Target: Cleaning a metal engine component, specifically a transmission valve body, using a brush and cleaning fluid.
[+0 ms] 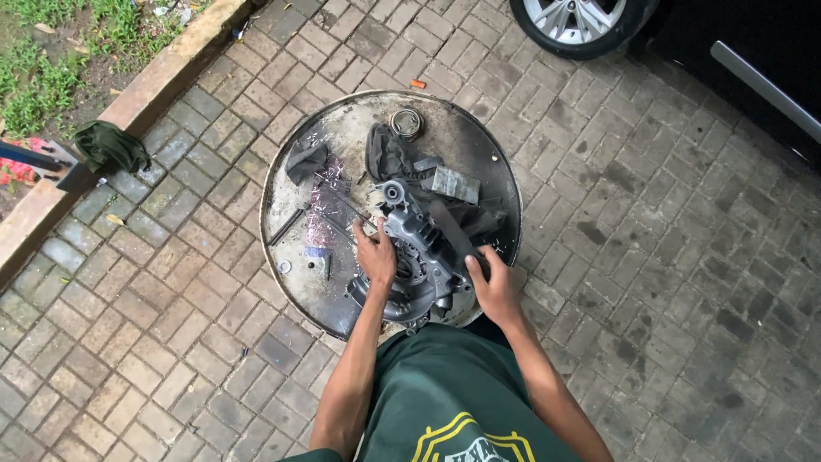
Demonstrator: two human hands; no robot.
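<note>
A grey metal engine casing [413, 248] lies on top of a round, dirty metal drum lid [342, 133]. My left hand [376, 257] rests flat on the casing's left side, fingers pointing away from me. My right hand [487, 278] grips a dark bar-shaped part [453, 235] that runs across the casing's right side. Dark rags [386, 154] and a small flat grey piece [454, 184] lie just beyond the casing. A small round tin [406, 122] stands near the drum's far rim.
The drum stands on brick paving [650, 257]. A car wheel [575, 24] and dark car body [753, 60] are at the top right. A curb [154, 81], grass and a green cloth [109, 144] lie at the top left. Metal shavings [321, 214] and small tools litter the lid.
</note>
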